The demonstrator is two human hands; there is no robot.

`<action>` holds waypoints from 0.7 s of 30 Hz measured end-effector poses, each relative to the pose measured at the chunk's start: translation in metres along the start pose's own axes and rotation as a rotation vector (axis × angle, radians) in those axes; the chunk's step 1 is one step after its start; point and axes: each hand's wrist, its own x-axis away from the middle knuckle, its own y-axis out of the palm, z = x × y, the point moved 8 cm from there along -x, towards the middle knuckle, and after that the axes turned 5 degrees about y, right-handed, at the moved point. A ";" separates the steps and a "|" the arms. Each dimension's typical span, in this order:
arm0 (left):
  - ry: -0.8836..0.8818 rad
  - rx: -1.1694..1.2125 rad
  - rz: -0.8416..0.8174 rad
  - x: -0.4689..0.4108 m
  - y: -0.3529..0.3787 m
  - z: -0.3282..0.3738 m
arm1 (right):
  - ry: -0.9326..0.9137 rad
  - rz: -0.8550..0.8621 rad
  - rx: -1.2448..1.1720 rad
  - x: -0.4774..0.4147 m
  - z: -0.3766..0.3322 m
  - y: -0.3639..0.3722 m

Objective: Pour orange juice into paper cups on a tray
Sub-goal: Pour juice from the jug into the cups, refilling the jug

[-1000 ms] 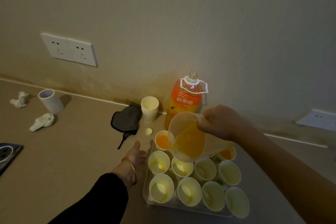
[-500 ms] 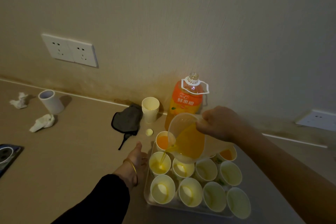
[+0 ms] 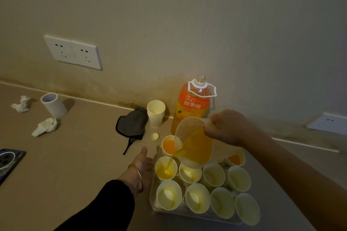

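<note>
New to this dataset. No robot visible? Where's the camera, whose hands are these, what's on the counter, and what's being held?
There is no robot: a person works with bare hands. Every frame comes from one wide-angle camera worn on their head, looking forward and down. The right hand grips a clear jug, tilted so that orange juice streams into a paper cup on the tray. A filled cup stands behind it. The left hand rests open on the counter at the tray's left edge. By the wall stand an uncapped juice bottle and a cup stack. Nearby lie a cap, a dark cloth and crumpled tissues.
</note>
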 end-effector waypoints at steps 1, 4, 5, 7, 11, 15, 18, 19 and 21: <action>-0.001 0.005 -0.003 0.000 0.001 0.000 | 0.001 -0.001 -0.003 0.000 0.000 0.000; -0.014 0.029 -0.011 0.000 0.003 0.000 | 0.002 0.000 -0.004 0.000 -0.001 -0.001; -0.020 0.035 -0.016 -0.001 0.003 0.000 | 0.000 -0.004 0.001 0.001 -0.001 0.000; -0.033 0.041 -0.022 -0.001 0.003 -0.002 | -0.007 -0.005 0.005 0.000 -0.001 0.000; -0.047 0.053 -0.017 0.001 0.003 -0.003 | -0.007 0.000 0.002 -0.001 -0.001 0.001; -0.040 0.026 -0.004 0.002 0.003 -0.002 | -0.016 0.020 0.008 0.000 -0.002 0.000; -0.045 -0.005 0.002 -0.001 0.001 -0.004 | -0.010 0.013 0.003 -0.001 0.000 0.001; -0.053 -0.010 0.003 0.000 0.000 -0.005 | -0.007 0.013 0.005 -0.001 0.000 0.001; -0.066 -0.024 -0.005 0.002 0.001 -0.005 | -0.003 0.024 0.005 0.000 0.000 0.000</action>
